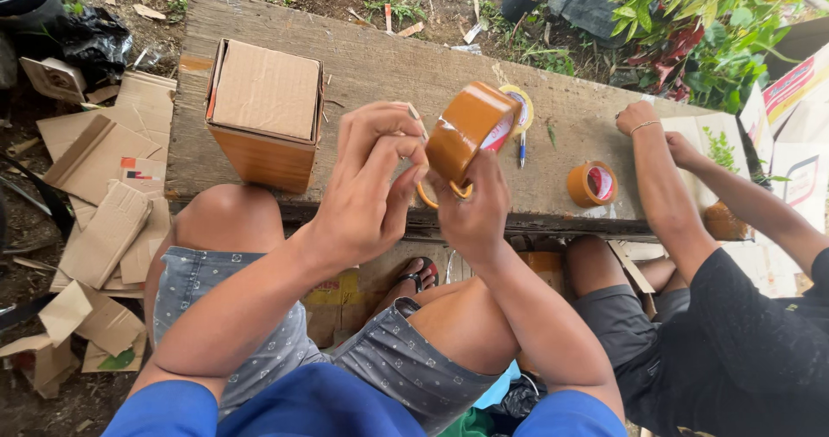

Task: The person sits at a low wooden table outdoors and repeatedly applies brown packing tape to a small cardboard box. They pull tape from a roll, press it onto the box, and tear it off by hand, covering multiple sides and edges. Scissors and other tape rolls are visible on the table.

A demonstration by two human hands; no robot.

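Right hand (473, 217) clasps a roll of brown packing tape (466, 135), fingers hooked through the core, roll tilted up above the near edge of the wooden plank table (406, 74). Left hand (367, 191) pinches at the roll's near face, fingertips curled tight, apparently picking for the tape's loose end; whether any strip is lifted cannot be told. Judgement: steady the roll with the right, work a nail along the seam, peel slowly so the film does not split. A closed brown cardboard box (265, 113) stands at the table's left end, well apart. A second tape roll (591, 184) lies near the front edge to the right, a blue pen (522, 150) behind it. Another person's hand (636, 116) rests at the right end.
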